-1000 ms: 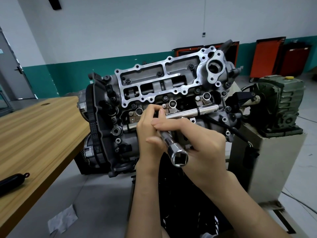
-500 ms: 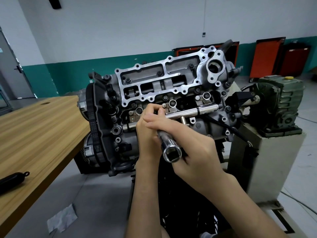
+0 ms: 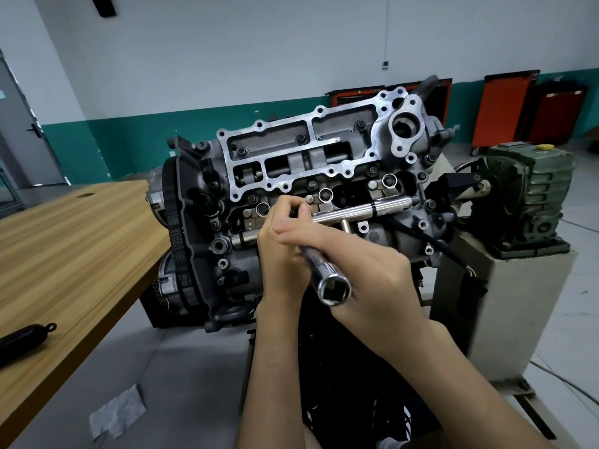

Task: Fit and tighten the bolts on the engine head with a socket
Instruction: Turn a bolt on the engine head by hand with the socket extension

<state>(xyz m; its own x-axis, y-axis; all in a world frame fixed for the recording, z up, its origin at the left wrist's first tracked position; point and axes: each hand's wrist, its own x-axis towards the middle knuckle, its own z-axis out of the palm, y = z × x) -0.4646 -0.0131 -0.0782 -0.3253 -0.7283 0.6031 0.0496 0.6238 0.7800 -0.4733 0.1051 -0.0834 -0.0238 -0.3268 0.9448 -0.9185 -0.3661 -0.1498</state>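
The engine head [image 3: 291, 147] sits tilted toward me on a stand, with several bolts in its silver frame. My right hand [image 3: 372, 273] grips a long chrome socket tool [image 3: 334, 288], whose open square end faces me. The shaft runs up and left under my fingers toward the head. My left hand [image 3: 278, 251] is pinched around the tool's far end against the head; the tip and any bolt there are hidden. A chrome bar handle [image 3: 363, 209] lies across the head just beyond my hands.
A wooden table [image 3: 64, 254] stands at left with a black handle-like object [image 3: 22, 338] on it. A green gearbox [image 3: 525, 196] rests on a white pedestal [image 3: 518, 303] at right. A rag [image 3: 116, 413] lies on the floor. Red cabinets [image 3: 505, 108] line the back wall.
The near end of the socket tool and my right hand shifted slightly left and up, then a little back right. My left hand stayed at the head.
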